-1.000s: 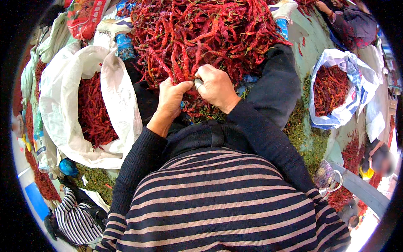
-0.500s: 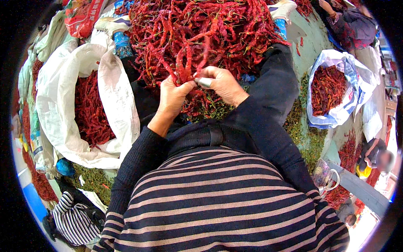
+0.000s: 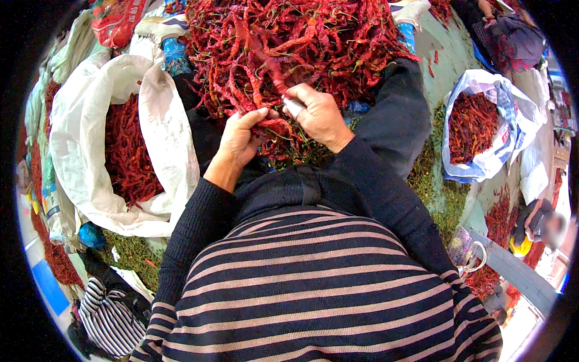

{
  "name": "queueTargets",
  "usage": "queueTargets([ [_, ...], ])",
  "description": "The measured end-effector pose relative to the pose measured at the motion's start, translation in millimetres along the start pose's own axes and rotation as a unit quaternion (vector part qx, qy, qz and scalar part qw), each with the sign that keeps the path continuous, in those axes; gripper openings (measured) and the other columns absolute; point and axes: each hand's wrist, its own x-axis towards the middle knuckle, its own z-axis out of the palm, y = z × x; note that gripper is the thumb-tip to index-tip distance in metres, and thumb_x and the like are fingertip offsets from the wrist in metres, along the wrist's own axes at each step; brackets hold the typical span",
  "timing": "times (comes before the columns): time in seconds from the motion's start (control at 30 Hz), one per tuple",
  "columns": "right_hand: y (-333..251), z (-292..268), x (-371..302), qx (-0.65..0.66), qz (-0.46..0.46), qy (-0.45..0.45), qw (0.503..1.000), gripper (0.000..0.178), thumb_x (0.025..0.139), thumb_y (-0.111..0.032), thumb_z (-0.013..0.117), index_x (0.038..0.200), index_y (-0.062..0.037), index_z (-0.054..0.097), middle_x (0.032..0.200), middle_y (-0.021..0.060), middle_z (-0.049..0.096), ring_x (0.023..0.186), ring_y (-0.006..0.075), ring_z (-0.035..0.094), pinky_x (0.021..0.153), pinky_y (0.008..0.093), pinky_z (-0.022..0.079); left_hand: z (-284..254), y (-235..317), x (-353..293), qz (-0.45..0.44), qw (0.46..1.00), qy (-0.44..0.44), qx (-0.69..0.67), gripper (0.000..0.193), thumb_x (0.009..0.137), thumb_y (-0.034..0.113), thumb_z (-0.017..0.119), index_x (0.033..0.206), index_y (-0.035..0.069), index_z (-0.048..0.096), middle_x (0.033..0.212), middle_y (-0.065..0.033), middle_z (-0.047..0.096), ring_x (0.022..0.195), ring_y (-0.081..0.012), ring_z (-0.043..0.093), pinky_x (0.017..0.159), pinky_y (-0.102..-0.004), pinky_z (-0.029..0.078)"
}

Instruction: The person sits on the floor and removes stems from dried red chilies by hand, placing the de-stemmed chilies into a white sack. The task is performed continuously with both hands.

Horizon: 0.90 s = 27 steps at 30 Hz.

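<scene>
A large heap of dried red chili peppers (image 3: pixel 313 45) lies between my legs, in front of my hands. At its near edge my left hand (image 3: pixel 238 142) is closed, thumb against fingers, on red chili peppers (image 3: pixel 272 125). Close beside it on the right, my right hand (image 3: pixel 322 117) is closed on a long red chili pepper (image 3: pixel 274 75) that slants up to the left, partly blurred. A silvery metal cover (image 3: pixel 294 107) sits on the right thumb. Below the hands lie thin green stems (image 3: pixel 307 154) mixed with some red pods.
An open white sack (image 3: pixel 69 163) with red chilies stands at my left. Right of my leg is a white and blue bag (image 3: pixel 452 171), also holding chilies. Green stems (image 3: pixel 447 214) litter the floor. A metal mug (image 3: pixel 461 247) is at lower right. Other people are around the edges.
My hands have drawn slightly apart. The left has moved down and left, the right a little upward. The upright chilies at my left hand have gone from there; a chili now slants from my right hand.
</scene>
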Motion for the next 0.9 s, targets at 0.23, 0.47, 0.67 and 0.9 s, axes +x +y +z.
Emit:
queueTargets([
  [0.23, 2.6, 6.8, -8.0, -0.256, -0.193, -0.056, 0.946, 0.012, 0.068, -0.012, 0.054, 0.079, -0.0087, 0.056, 0.077, 0.0082, 0.059, 0.073, 0.0309, 0.054, 0.066, 0.0401, 0.044, 7.1, -1.5, 1.5, 0.067, 0.996, 0.009, 0.052, 0.022, 0.072, 0.004, 0.066, 0.093, 0.003, 0.059, 0.086, -0.0042, 0.062, 0.075, -0.0131, 0.059, 0.072, -0.0262, 0.047],
  [0.47, 6.0, 7.7, -11.2, -0.108, -0.108, -0.049, 0.987, 0.010, 0.070, -0.014, 0.058, 0.079, -0.0080, 0.060, 0.075, 0.0101, 0.060, 0.074, 0.0296, 0.056, 0.065, 0.0399, 0.045, 0.6, -5.6, 6.6, 0.105, 0.989, 0.030, 0.100, 0.016, 0.073, 0.005, 0.063, 0.090, 0.003, 0.060, 0.082, -0.0038, 0.063, 0.070, -0.0144, 0.059, 0.067, -0.0279, 0.048],
  [0.67, 3.0, 5.0, -13.2, -0.075, -0.011, -0.072, 0.994, 0.012, 0.071, -0.017, 0.058, 0.074, -0.0056, 0.061, 0.069, 0.0155, 0.059, 0.066, 0.0330, 0.058, 0.061, 0.0420, 0.045, 10.3, -6.3, 0.6, 0.113, 0.990, 0.045, 0.077, 0.014, 0.073, 0.006, 0.064, 0.087, 0.004, 0.062, 0.080, -0.0028, 0.063, 0.069, -0.0124, 0.057, 0.067, -0.0266, 0.047],
  [0.9, 14.7, 8.6, -6.7, -0.341, 0.008, -0.051, 0.939, 0.014, 0.067, -0.019, 0.052, 0.066, -0.0068, 0.058, 0.066, 0.0158, 0.060, 0.065, 0.0318, 0.060, 0.055, 0.0447, 0.044, 18.2, -18.0, 4.1, 0.241, 0.943, 0.050, 0.224, 0.016, 0.073, 0.005, 0.064, 0.089, 0.002, 0.062, 0.083, -0.0005, 0.062, 0.071, -0.0090, 0.056, 0.068, -0.0234, 0.045],
])
